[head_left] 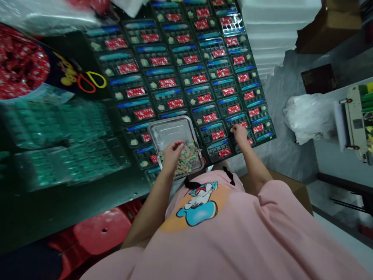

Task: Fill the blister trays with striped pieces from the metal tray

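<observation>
"What's taking up the most room?"

"The dark table (81,200). Its front edge is slanting past the pink shirt (239,229), which is showing a cartoon duck print (201,206); gray floor (271,103) is spreading beyond the right edge."

"And on top?"

"Rows of black trays (214,156) are running out to that edge. A clear bin (171,120) is overlapping them at the front, its raised rim bounding the space around the left hand (173,153)."

"Are the hands gripping?"

"The left is curling its fingers over the bin; I can't tell if they're grasping anything. The right hand (240,135), well apart, is pinching a small pale piece (232,130) above a tray near the front edge."

"Any labels?"

"Red packets (218,135) are bearing a white pattern, too small to make out. Striped blocks (188,157) are heaping in the bin's near half. A white sticker (271,137) is marking the trays' near right corner, illegibly small."
</observation>
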